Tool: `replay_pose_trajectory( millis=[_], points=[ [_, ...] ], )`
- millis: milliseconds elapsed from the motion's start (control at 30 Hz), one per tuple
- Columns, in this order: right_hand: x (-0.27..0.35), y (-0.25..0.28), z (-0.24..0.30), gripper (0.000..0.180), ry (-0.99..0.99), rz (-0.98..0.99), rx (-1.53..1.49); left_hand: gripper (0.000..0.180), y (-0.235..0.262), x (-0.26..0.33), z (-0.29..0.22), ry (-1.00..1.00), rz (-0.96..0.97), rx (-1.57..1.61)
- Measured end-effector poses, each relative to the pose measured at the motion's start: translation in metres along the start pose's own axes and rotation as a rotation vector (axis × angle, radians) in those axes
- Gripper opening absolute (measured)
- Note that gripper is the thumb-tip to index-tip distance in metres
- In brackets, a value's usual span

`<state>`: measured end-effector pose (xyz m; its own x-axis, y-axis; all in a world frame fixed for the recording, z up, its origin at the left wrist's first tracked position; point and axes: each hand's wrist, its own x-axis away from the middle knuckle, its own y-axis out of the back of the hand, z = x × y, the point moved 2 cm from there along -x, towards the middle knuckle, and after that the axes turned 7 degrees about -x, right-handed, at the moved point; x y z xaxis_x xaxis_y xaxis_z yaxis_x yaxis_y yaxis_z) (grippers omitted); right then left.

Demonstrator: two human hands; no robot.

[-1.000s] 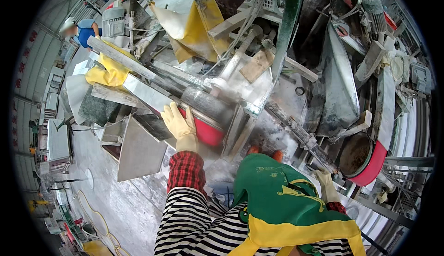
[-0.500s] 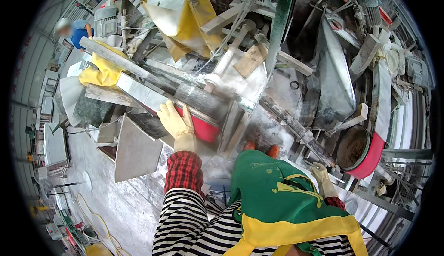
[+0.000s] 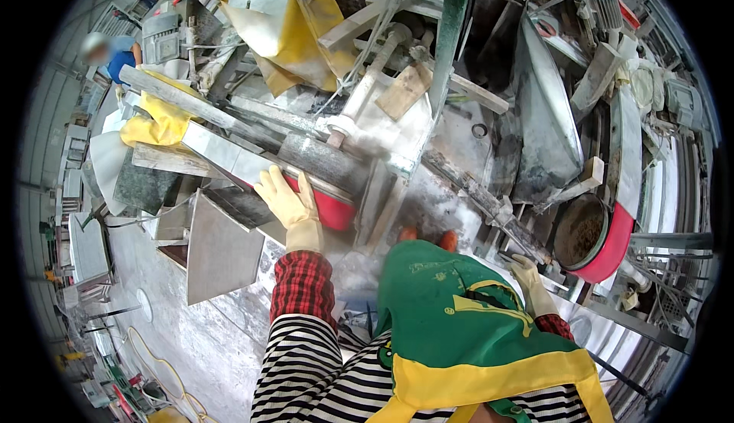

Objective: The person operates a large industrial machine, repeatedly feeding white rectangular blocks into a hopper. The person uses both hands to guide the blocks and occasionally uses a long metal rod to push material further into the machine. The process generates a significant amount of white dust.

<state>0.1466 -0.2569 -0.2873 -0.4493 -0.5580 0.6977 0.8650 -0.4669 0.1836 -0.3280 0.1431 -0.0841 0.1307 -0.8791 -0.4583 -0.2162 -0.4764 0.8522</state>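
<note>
My left hand, in a cream rubber glove, lies on the long machine at my left. Its fingers are spread over the edge where a pale flat strip meets a red curved rim. A grey roller-like part sits just beyond the fingertips. On my right, my gloved right hand is low beside the apron, with fingers curled near the end of a dirty metal rail. Whatever lies inside those fingers is too small to make out. Nearby stands a round drum with brownish residue and a red rim.
A green post rises ahead between the machines. Grey boards stand at the left, near yellow sheeting. A yellow hose trails over the dusty floor. Another person in blue stands far left.
My view has shifted slightly, so the surroundings sit a little further left. Both hands keep nearly the same places; the left still rests by the red rim.
</note>
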Motion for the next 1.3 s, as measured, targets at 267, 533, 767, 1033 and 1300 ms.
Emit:
replay_pose_trajectory(
  millis=[267, 533, 767, 1033, 1300],
  points=[
    [0.007, 0.002, 0.000, 0.055, -0.010, 0.015, 0.040, 0.060, -0.005, 0.006, -0.001, -0.046, -0.047, -0.081],
    [-0.004, 0.001, -0.022, 0.055, 0.000, 0.023, 0.136, 0.056, 0.010, 0.007, -0.016, -0.072, -0.081, -0.096],
    [0.012, -0.005, 0.004, 0.054, -0.016, 0.031, 0.078, 0.077, 0.012, -0.037, -0.001, 0.440, 0.062, 0.029],
    [0.005, 0.010, 0.006, 0.051, 0.029, -0.008, 0.025, 0.091, -0.012, -0.055, 0.017, 0.499, 0.276, 0.029],
    [-0.018, -0.029, -0.001, 0.046, 0.004, 0.116, 0.013, 0.090, 0.012, 0.041, 0.003, 0.144, 0.247, 0.199]
  ],
)
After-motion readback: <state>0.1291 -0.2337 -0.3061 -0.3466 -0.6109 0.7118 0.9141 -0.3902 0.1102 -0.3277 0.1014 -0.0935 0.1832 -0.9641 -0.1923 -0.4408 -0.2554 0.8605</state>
